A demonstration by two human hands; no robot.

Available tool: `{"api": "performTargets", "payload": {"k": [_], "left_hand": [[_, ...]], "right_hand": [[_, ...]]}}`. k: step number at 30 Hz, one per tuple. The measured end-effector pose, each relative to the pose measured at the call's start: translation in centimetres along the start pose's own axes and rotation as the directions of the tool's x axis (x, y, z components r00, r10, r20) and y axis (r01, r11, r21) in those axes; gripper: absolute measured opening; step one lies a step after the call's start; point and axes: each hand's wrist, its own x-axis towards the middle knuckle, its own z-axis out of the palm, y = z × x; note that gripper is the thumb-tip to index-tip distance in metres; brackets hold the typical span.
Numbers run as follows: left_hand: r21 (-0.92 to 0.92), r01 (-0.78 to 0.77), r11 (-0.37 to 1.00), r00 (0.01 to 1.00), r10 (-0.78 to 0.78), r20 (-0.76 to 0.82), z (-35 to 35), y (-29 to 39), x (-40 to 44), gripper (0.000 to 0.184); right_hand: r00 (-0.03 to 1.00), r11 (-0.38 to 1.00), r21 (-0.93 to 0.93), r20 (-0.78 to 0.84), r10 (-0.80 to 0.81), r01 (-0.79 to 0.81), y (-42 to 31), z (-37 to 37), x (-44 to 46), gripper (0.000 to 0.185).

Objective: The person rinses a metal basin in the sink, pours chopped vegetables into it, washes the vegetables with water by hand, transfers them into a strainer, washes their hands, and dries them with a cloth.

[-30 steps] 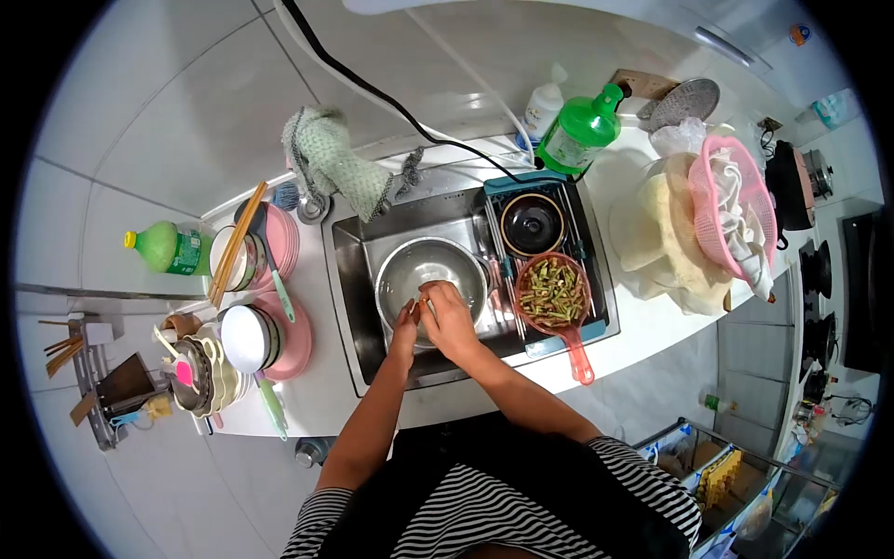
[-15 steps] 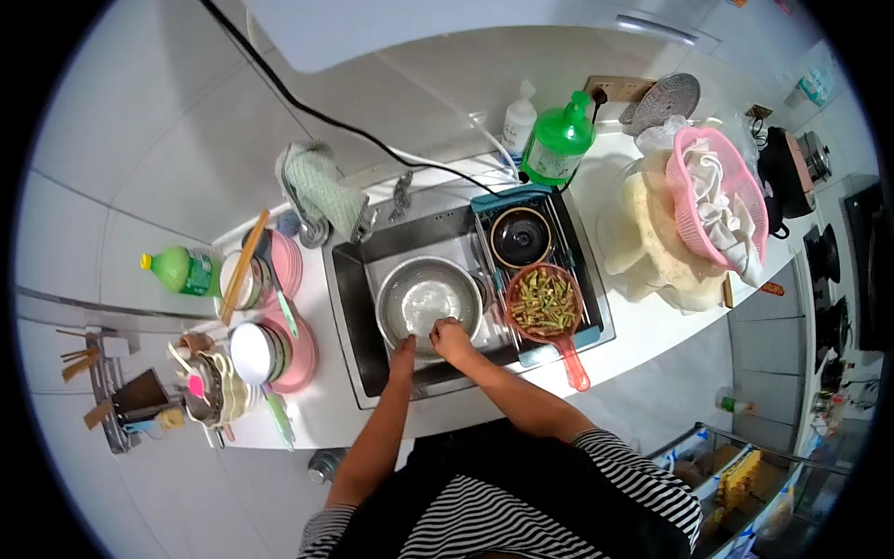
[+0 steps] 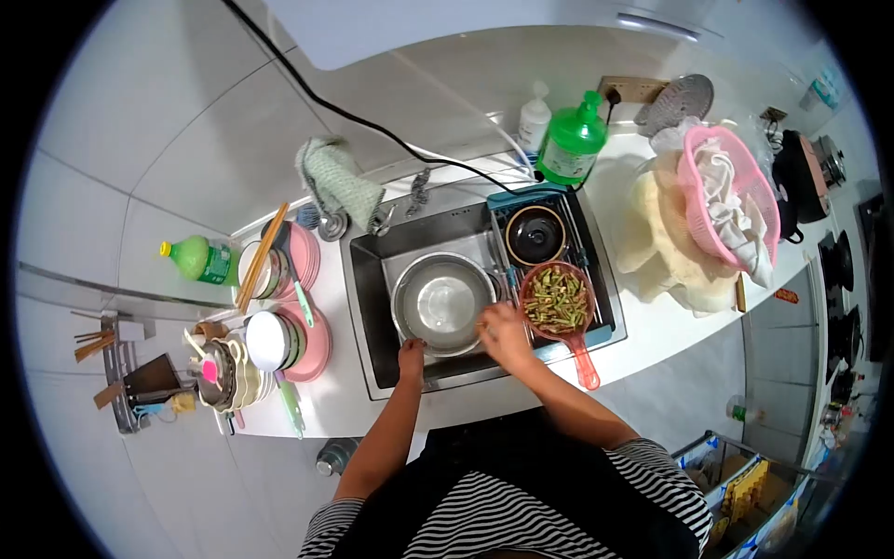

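Note:
A round metal basin [image 3: 440, 296] with clear water in it stands in the sink. My left hand [image 3: 413, 358] is closed on its front left rim. At the front right rim is my right hand [image 3: 503, 334], fingers loosely curled and partly apart; I cannot tell whether they touch the metal. Just right of that hand, a red handled strainer [image 3: 577, 347] holds cut green vegetable pieces [image 3: 557, 300]. It rests on the dish rack [image 3: 507, 224], in front of a dark round lid or bowl [image 3: 535, 235].
The steel sink [image 3: 377, 270] is set in a white counter [image 3: 643, 317]. Stacked bowls [image 3: 268, 341], pink plates [image 3: 315, 347] and chopsticks [image 3: 264, 253] stand left. Behind are a green pump bottle [image 3: 572, 140] and a draped cloth [image 3: 337, 182]. A pink basket [image 3: 700, 210] sits right.
My right hand has moved right, from the basin's front rim towards the strainer. My left hand stays at the front left rim. The whole view has shifted slightly.

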Motion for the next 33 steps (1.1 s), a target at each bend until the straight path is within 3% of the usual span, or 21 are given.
{"api": "performTargets", "payload": {"k": [2, 3, 6, 10, 15, 18, 20, 21, 22, 26, 32, 33], "left_hand": [[0.03, 0.02, 0.999, 0.999, -0.019, -0.049, -0.1, -2.1, 1.5, 0.027], [-0.037, -0.045, 0.998, 0.998, 0.043, -0.041, 0.0, -2.7, 1.5, 0.026], [-0.032, 0.013, 0.999, 0.999, -0.014, -0.03, 0.3, -2.9, 1.8, 0.022], [0.001, 0.003, 1.0, 1.0, -0.003, 0.005, 0.5, -2.7, 1.7, 0.025], [-0.075, 0.005, 0.997, 1.0, -0.004, 0.009, 1.1, -2.5, 1.3, 0.035], [-0.088, 0.032, 0.996, 0.999, -0.031, 0.02, 1.2, -1.9, 0.9, 0.038], [-0.093, 0.028, 0.995, 1.0, -0.027, 0.009, 1.1, -0.9, 0.6, 0.039], [-0.109, 0.078, 0.991, 0.997, -0.078, 0.01, 1.1, 0.0, 0.0, 0.038], [-0.127, 0.126, 0.984, 0.992, -0.126, 0.012, 1.2, 0.7, -0.2, 0.039], [-0.21, 0.182, 0.961, 0.983, -0.175, 0.051, 1.1, 2.0, 0.0, 0.042], [-0.236, 0.079, 0.968, 0.991, -0.051, 0.12, 1.3, 2.8, 1.2, 0.034], [-0.282, 0.136, 0.95, 0.989, -0.115, 0.092, 1.6, 3.4, 1.3, 0.03]], "right_hand": [[0.991, 0.993, -0.103, -0.127, 0.039, -0.052, 0.2, -3.0, -0.4, 0.01], [0.988, 0.984, -0.161, -0.147, 0.053, -0.077, 0.3, -4.6, -0.6, 0.01], [0.972, 0.939, -0.312, -0.226, 0.07, -0.141, 0.6, -7.8, -1.3, 0.012], [0.971, 0.877, -0.439, -0.21, 0.112, -0.196, 2.0, -9.0, -2.3, 0.017], [0.969, 0.854, -0.468, -0.193, 0.152, -0.227, 2.0, -8.1, -2.2, 0.016], [0.972, 0.925, -0.327, -0.188, 0.14, -0.196, 0.9, -7.1, -1.4, 0.011], [0.967, 0.967, -0.089, -0.115, 0.227, -0.238, 1.0, -5.3, -0.9, 0.01], [0.98, 0.981, -0.064, -0.089, 0.179, -0.185, 1.0, -4.3, -0.7, 0.016], [0.962, 0.963, 0.003, -0.027, 0.27, -0.27, 0.1, -3.5, -0.3, 0.023], [0.959, 0.93, 0.235, 0.089, 0.27, -0.284, -2.2, 1.1, 1.0, 0.033], [0.924, 0.914, 0.185, 0.205, 0.323, -0.361, -0.9, 8.4, 3.5, 0.035], [0.94, 0.928, 0.176, 0.15, 0.305, -0.329, -1.1, 8.8, 4.5, 0.034]]}}
